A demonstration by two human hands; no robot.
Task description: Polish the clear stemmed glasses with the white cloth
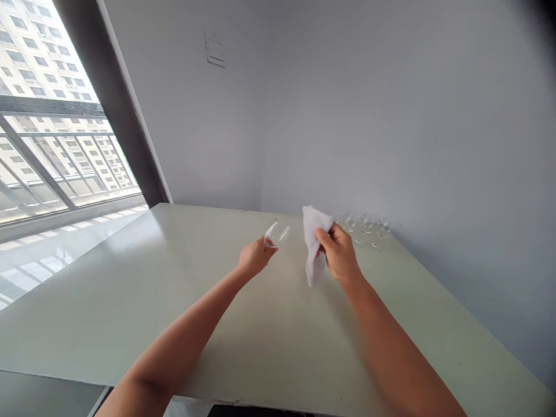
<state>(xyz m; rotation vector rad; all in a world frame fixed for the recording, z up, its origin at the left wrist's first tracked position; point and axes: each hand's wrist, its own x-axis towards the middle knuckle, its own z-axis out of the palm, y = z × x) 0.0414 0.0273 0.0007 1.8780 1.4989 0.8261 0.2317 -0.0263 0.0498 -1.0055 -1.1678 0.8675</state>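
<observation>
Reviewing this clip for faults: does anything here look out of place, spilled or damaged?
Nothing stands out. The pale green table shows no visible spill, and the clear drinking glass in the left hand looks intact, as does the white cloth in the right hand. The clear glasses by the far wall are too small to check for chips.

No readable txt, labels or nos anywhere in view

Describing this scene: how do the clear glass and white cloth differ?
The clear glass is transparent, the white cloth opaque. The glass looks rigid, the cloth hangs in soft folds. The left hand holds the glass, the right hand the cloth. Both are held up by hand.
</observation>
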